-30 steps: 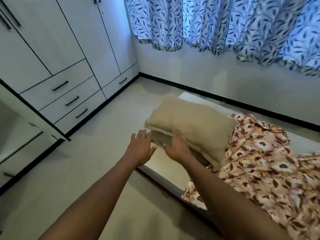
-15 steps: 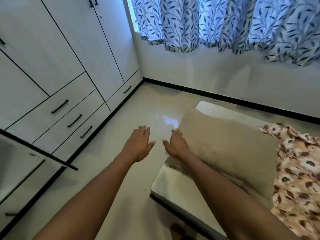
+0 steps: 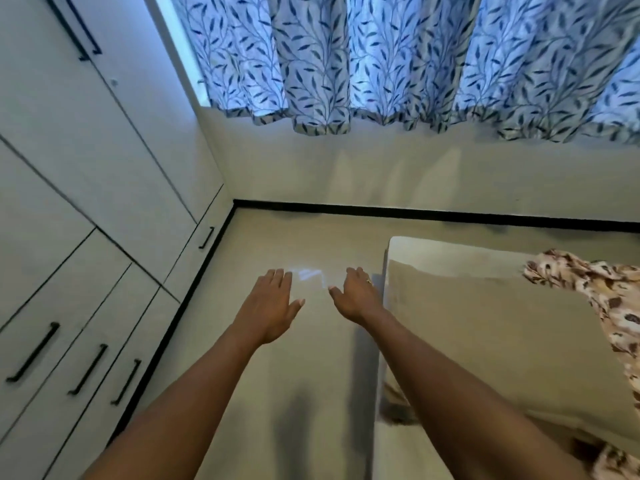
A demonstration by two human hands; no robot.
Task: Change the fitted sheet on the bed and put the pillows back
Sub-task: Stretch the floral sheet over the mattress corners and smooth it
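A tan pillow (image 3: 502,341) lies on the low mattress (image 3: 450,251) at the right, and a second pillow seems to lie under it. A floral sheet (image 3: 613,306) is bunched against the pillow's right side. My right hand (image 3: 356,296) hovers with straight fingers just left of the pillow's near corner, over the mattress edge. My left hand (image 3: 273,303) is held flat over the floor, apart from the pillow. Neither hand holds anything.
A white wardrobe (image 3: 86,202) with black-handled drawers (image 3: 86,372) fills the left side. A leaf-patterned curtain (image 3: 415,60) hangs on the far wall above a black skirting strip (image 3: 415,213). Glossy floor (image 3: 287,393) lies between wardrobe and mattress.
My right hand has come off the pillow's end. The view has swung left and up, so the pillow and sheet sit further right in the picture.
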